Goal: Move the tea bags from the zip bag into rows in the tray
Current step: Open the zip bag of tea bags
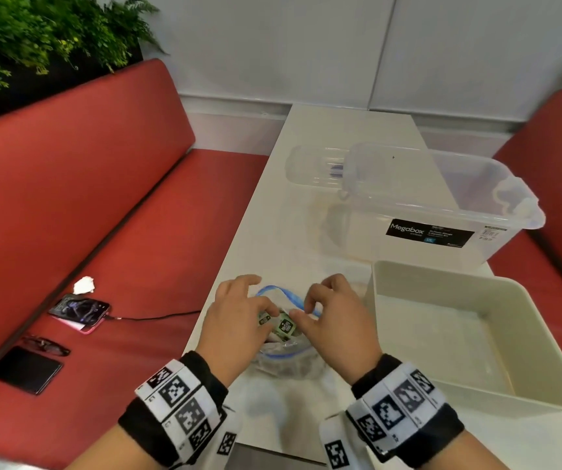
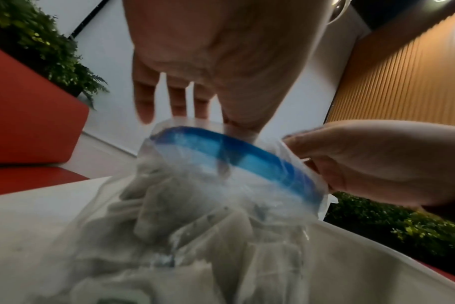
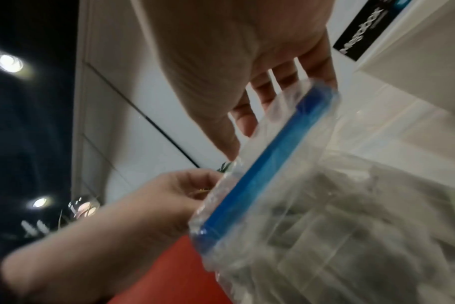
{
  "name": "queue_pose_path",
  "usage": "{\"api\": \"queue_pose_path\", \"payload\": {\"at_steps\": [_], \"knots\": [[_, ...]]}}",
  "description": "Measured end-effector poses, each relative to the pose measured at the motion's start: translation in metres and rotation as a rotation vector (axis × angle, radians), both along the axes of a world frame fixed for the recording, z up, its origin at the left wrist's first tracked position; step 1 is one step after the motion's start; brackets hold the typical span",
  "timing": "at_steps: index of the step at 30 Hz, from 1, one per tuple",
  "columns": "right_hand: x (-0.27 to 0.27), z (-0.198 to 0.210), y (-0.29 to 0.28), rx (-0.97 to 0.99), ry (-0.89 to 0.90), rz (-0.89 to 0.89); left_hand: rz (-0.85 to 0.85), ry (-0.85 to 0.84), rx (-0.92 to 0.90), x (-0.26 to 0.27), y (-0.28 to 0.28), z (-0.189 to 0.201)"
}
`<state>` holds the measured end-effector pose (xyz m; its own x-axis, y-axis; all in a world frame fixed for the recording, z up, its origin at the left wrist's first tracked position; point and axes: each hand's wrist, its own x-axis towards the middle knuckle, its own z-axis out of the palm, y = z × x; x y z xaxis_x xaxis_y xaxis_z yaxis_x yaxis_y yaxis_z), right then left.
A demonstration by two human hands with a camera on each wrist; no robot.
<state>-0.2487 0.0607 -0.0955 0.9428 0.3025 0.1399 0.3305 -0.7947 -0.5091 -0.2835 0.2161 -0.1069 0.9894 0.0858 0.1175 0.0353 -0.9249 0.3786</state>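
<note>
A clear zip bag [image 1: 286, 362] with a blue zip strip lies on the white table [image 1: 306, 232], its mouth open upward. Several tea bags [image 1: 284, 329] with green tags fill it. My left hand [image 1: 266, 313] pinches the left rim of the mouth, thumb inside, as the left wrist view shows at the zip bag [image 2: 234, 156] over grey tea bags [image 2: 169, 205]. My right hand [image 1: 306, 310] pinches the right rim between thumb and forefinger; the right wrist view has the right hand [image 3: 242, 127] on the zip bag [image 3: 312, 185]. The cream tray [image 1: 476, 281] stands just right, nothing in it.
A clear Megabox storage box [image 1: 442, 205] and its lid [image 1: 316, 167] stand behind the tray. On the red bench [image 1: 120, 232] to the left lie a phone [image 1: 79, 312] on a cable, glasses [image 1: 47, 346], a black case [image 1: 25, 369] and a crumpled tissue [image 1: 84, 285].
</note>
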Motion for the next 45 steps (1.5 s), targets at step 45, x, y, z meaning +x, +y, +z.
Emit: {"api": "queue_pose_path", "payload": {"at_steps": [45], "knots": [[0.016,0.003,0.003,-0.603,0.084,0.098,0.07,0.116,-0.463,-0.02,-0.048,-0.023]]}}
